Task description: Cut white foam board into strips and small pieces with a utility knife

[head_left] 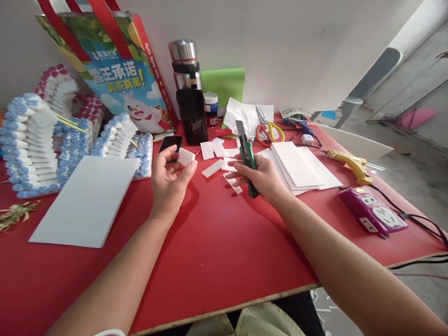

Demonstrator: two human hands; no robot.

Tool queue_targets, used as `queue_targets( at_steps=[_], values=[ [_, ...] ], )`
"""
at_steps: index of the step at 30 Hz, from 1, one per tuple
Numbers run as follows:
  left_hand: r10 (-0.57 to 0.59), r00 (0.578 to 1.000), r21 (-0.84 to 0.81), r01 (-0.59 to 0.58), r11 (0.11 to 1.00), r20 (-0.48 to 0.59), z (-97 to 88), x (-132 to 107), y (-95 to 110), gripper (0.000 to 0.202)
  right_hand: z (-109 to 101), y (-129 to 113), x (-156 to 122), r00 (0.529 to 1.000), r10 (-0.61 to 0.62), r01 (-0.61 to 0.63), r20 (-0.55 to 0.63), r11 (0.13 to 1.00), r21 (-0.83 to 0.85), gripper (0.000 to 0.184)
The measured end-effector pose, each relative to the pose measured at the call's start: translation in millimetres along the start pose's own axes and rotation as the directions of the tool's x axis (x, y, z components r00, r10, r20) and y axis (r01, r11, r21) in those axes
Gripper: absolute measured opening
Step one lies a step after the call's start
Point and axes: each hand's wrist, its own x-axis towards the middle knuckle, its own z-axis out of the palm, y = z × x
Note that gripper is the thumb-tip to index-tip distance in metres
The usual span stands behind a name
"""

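Note:
Between the thumb and fingers of my left hand is a small white foam board piece, held above the red table. My right hand grips a green and black utility knife, its wide blade out and pointing up and away from me. Several cut white foam pieces lie loose on the table between and beyond my hands. To the right of the knife rests a stack of white foam sheets.
A large white board lies at left, before blue-and-white craft models. Behind stand a shopping bag, a steel flask and a black phone. Scissors, a yellow glue gun and a purple power strip sit right.

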Motion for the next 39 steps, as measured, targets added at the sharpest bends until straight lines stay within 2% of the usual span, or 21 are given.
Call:
queue_targets(
  at_steps=[2,3,5,7,10,12,14,16,18,19,20,21,23,25,26,29,32,35,39],
  values=[
    [-0.001,1.0,0.015,0.001,1.0,0.012,0.8,-1,-1,0.056,-7,2,2,0.991,-0.061,0.025,-0.117,0.957,-0.288,0.029],
    [-0.001,1.0,0.02,0.001,1.0,0.016,1.2,-1,-1,0.056,-10,3,2,0.985,-0.097,0.023,-0.143,0.895,-0.446,0.027],
    [-0.002,1.0,0.021,0.001,1.0,0.025,1.8,-2,-2,0.055,-12,5,-1,0.984,-0.14,0.028,-0.109,0.729,-0.684,0.031],
    [-0.003,0.999,0.012,0.003,1.0,0.036,2.4,-3,-2,0.054,-8,6,-4,0.991,-0.133,0.056,-0.029,0.593,-0.803,0.036],
    [-0.012,0.995,0.003,0.012,1.0,0.101,3.2,-5,0,0.052,0,4,-9,0.992,-0.124,0.085,0.025,0.504,-0.859,0.034],
    [-0.017,0.977,0.031,0.011,0.999,0.21,3.6,-7,1,0.053,-3,-2,-10,0.995,-0.099,0.051,0.001,0.51,-0.859,0.035],
    [-0.002,0.94,0.101,-0.035,0.994,0.341,4.3,-10,0,0.056,-13,-12,-10,0.998,-0.03,-0.024,-0.049,0.552,-0.834,0.039],
    [0.035,0.891,0.188,-0.134,0.973,0.453,5.2,-12,-1,0.059,-30,-25,-11,0.992,0.119,-0.112,-0.051,0.596,-0.795,0.037],
    [0.077,0.843,0.274,-0.257,0.927,0.532,6.2,-13,-2,0.059,-47,-36,-12,0.95,0.311,-0.189,0.013,0.611,-0.769,0.034],
    [0.093,0.827,0.321,-0.315,0.893,0.555,6.5,-13,-3,0.059,-53,-39,-12,0.939,0.345,-0.22,0.011,0.622,-0.752,0.034],
    [0.102,0.817,0.371,-0.364,0.854,0.567,6.6,-12,-4,0.06,-57,-41,-11,0.944,0.328,-0.239,-0.019,0.644,-0.727,0.034],
    [0.107,0.816,0.421,-0.4,0.814,0.569,6.5,-12,-4,0.06,-58,-39,-10,0.963,0.261,-0.232,-0.068,0.674,-0.702,0.035],
    [0.116,0.827,0.499,-0.437,0.748,0.55,5.6,-10,-4,0.059,-54,-29,-4,0.983,0.04,-0.154,-0.18,0.715,-0.682,0.034],
    [0.129,0.844,0.536,-0.441,0.72,0.521,4.2,-8,-4,0.059,-45,-14,5,0.963,-0.155,-0.063,-0.221,0.666,-0.744,0.033],
    [0.136,0.853,0.544,-0.435,0.717,0.503,3.5,-8,-4,0.059,-40,-6,9,0.959,-0.198,-0.043,-0.204,0.607,-0.793,0.033],
    [0.151,0.879,0.54,-0.405,0.738,0.452,1.6,-7,-5,0.059,-29,9,19,0.973,-0.199,-0.012,-0.116,0.457,-0.89,0.033],
    [0.191,0.894,0.497,-0.391,0.775,0.406,1.2,-8,-4,0.059,-26,10,19,0.979,-0.187,0.007,-0.077,0.415,-0.91,0.031],
    [0.252,0.893,0.433,-0.407,0.804,0.372,2.4,-9,-4,0.059,-29,5,14,0.98,-0.17,-0.007,-0.102,0.487,-0.874,0.029],
    [0.273,0.908,0.332,-0.376,0.865,0.317,2.9,-9,-5,0.059,-40,0,9,0.985,-0.109,-0.019,-0.133,0.699,-0.715,0.032]
  ],
)
